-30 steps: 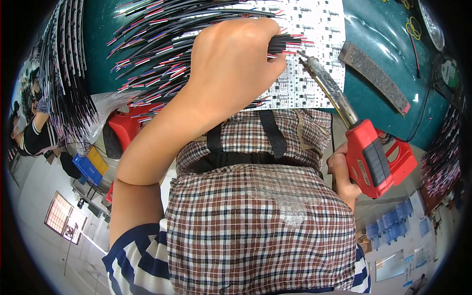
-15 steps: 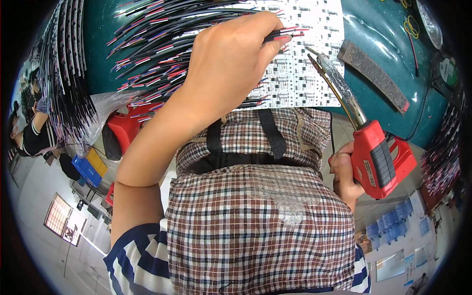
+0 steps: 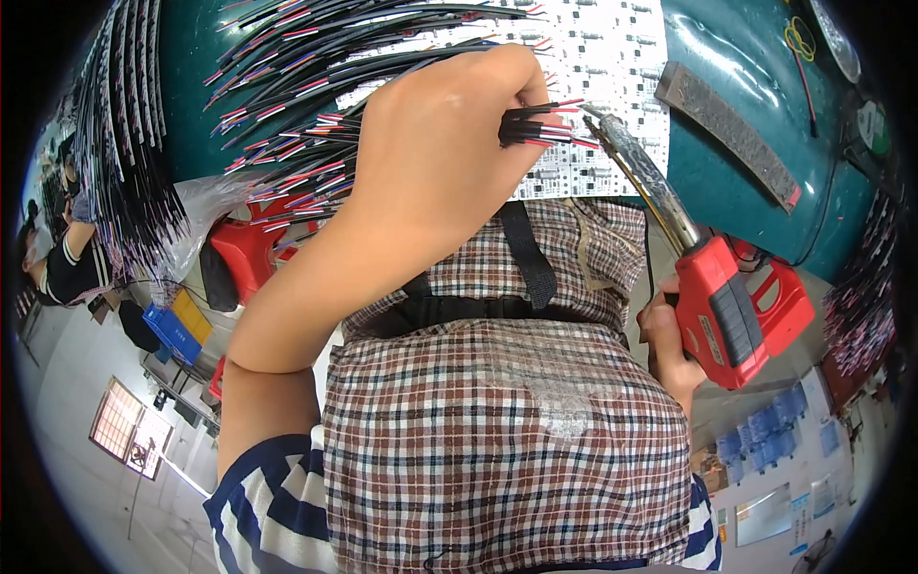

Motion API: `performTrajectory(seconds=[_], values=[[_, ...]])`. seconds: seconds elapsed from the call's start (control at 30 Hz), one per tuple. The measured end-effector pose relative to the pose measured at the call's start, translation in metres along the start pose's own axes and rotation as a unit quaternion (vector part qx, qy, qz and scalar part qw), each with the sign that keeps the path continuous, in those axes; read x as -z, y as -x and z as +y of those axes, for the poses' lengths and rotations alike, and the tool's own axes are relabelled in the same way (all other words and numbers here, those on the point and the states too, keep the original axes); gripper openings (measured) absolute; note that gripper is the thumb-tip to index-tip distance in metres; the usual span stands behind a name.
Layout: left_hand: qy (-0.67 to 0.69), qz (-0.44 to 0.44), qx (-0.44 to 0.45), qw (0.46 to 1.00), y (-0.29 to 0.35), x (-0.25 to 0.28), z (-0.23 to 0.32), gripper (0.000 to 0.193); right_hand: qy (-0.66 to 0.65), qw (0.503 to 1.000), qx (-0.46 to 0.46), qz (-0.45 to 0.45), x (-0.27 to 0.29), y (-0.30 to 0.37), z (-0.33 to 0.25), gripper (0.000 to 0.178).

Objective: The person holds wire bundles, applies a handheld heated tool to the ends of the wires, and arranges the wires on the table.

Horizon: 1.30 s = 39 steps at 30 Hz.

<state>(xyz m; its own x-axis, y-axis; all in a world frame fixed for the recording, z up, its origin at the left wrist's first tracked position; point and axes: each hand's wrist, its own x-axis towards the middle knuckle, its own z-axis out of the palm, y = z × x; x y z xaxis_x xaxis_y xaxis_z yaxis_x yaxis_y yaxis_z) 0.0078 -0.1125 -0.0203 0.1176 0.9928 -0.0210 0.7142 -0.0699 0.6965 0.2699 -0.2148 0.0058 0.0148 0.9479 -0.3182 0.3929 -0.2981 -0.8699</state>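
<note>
My left hand (image 3: 449, 134) reaches over the board, its fingers pinched round black cables (image 3: 521, 130) whose thin red, white and black wire ends point right. In my right hand (image 3: 672, 346) is a red soldering gun (image 3: 719, 311) with a dark ribbed grip. Its long metal barrel slants up and left, and the tip is close beside the wire ends; whether they touch I cannot tell. Beneath lies a white circuit board panel (image 3: 626, 67) with rows of small dark parts. Many more black cables (image 3: 316, 72) stretch left from the panel, partly hidden by my left hand and forearm.
The table top (image 3: 712, 38) is green. A grey, rough-faced bar (image 3: 727, 134) lies right of the panel. Bundles of cables hang at the far left (image 3: 124, 124) and the right (image 3: 861, 297). Yellow wire loops (image 3: 799, 38) lie at the far right. Another person (image 3: 81, 258) is at the left.
My left hand has moved nearer to me, and more wire ends show at its fingertips. The soldering gun's tip has shifted slightly left and down, closer to those wires.
</note>
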Motion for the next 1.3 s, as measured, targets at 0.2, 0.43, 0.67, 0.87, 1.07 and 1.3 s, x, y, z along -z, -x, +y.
performTrajectory(seconds=[0.2, 0.43, 0.67, 0.87, 1.07, 1.3], values=[[-0.024, 0.010, 0.001, 1.000, 0.001, -0.010, -0.007, 0.017, 0.055, 0.998, -0.017, -0.030, -0.004, -0.004, 0.000, 0.020], [-0.038, 0.006, 0.009, 0.999, 0.001, -0.009, -0.005, 0.015, 0.029, 0.999, -0.017, -0.020, -0.009, -0.008, -0.003, 0.015], [-0.036, 0.012, 0.004, 0.999, 0.000, -0.010, -0.007, 0.015, 0.043, 0.999, -0.015, -0.014, -0.009, -0.008, 0.000, 0.012], [-0.048, 0.015, -0.010, 0.999, -0.001, -0.010, -0.009, 0.016, 0.004, 0.999, 0.007, -0.037, -0.003, -0.007, 0.002, 0.016], [-0.016, 0.029, 0.008, 0.999, -0.004, -0.010, -0.009, 0.018, 0.025, 0.999, -0.017, -0.030, -0.004, -0.005, 0.002, 0.020], [-0.030, 0.006, -0.021, 0.999, -0.007, -0.008, -0.013, 0.020, 0.030, 0.999, 0.019, -0.017, -0.007, -0.007, 0.003, 0.018]])
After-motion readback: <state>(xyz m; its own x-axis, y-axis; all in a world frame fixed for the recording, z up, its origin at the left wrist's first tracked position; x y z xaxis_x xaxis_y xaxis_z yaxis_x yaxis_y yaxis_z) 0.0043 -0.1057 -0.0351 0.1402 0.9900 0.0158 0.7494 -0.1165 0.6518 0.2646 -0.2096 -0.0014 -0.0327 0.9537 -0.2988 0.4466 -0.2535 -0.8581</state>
